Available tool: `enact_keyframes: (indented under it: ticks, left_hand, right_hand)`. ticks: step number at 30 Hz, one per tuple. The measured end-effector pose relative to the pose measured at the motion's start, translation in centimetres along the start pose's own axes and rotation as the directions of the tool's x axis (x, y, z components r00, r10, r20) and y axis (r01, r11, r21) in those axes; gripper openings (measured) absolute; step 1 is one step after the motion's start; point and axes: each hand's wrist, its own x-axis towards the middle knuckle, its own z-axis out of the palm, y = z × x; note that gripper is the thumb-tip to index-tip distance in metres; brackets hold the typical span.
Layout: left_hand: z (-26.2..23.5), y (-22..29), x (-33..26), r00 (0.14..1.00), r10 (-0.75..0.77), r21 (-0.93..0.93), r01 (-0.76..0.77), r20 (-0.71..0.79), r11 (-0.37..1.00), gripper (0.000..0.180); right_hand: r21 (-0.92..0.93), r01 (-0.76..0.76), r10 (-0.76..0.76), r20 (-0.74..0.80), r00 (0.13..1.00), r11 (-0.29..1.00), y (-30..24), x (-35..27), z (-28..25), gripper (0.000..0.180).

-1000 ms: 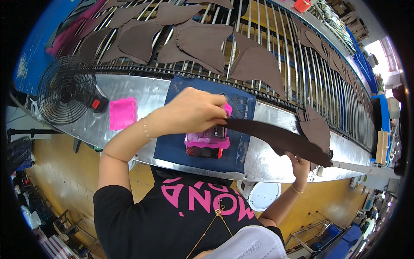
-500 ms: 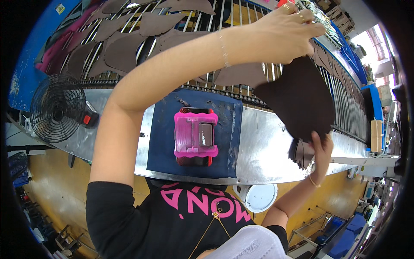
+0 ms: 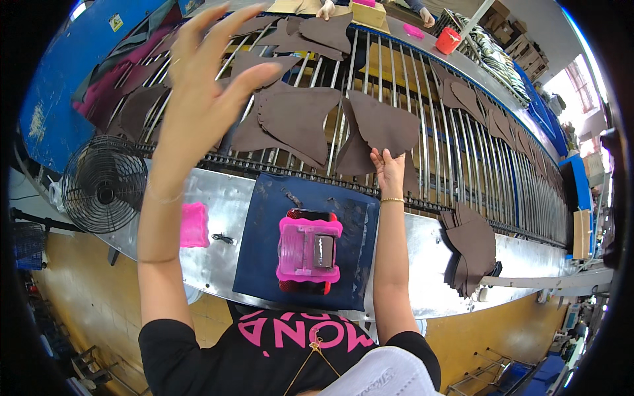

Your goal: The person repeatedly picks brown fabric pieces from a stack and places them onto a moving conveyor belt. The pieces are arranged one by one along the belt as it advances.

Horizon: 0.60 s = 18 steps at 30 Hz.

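Observation:
At the front edge of a rack of metal bars [image 3: 426, 99], my right hand [image 3: 389, 173] pinches the lower edge of a dark brown cut leather-like piece [image 3: 386, 122]. That piece rests on the bars, partly over another brown piece. My left hand [image 3: 201, 99] is raised over the rack's left part, empty, fingers spread. Several similar brown pieces [image 3: 290, 119] lie overlapping on the bars beyond it. A stack of brown pieces [image 3: 472, 247] sits on the metal table to the right of my right forearm.
Between my forearms, a pink-framed device [image 3: 297, 247] lies on a dark blue mat [image 3: 257, 264]. A black wire fan [image 3: 104, 191] stands left, near a pink block [image 3: 193, 226]. Across the rack are other people's hands [image 3: 325, 9] and a red cup [image 3: 448, 41].
The brown piece, held up at the right between both hands before, now lies on the bars farther left. My left hand has let go and swung left; my right hand moved forward and left.

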Motion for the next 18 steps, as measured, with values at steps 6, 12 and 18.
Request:
enact_keyframes:
  ticks: [6, 12, 18]
  left_hand:
    - [-1.3, -2.7, -5.3, 0.959, -0.256, -0.028, 0.261, 0.118, 0.965, 0.056]
    - [0.0, -0.2, -9.5, 0.901, -0.318, -0.196, 0.382, 0.294, 0.903, 0.057]
    - [1.3, 0.9, -12.7, 0.767, -0.521, -0.184, 0.612, 0.375, 0.769, 0.058]
  right_hand:
    - [0.005, -0.019, 0.019, -0.115, 0.993, 1.000, -0.3, -0.3, -0.9, 0.039]
    - [-0.294, 0.139, -0.189, -0.149, 0.971, 0.945, -9.2, -10.7, -5.4, 0.043]
    - [-0.888, -0.092, -0.681, -0.408, 0.608, 0.450, -16.0, -20.2, -23.9, 0.031]
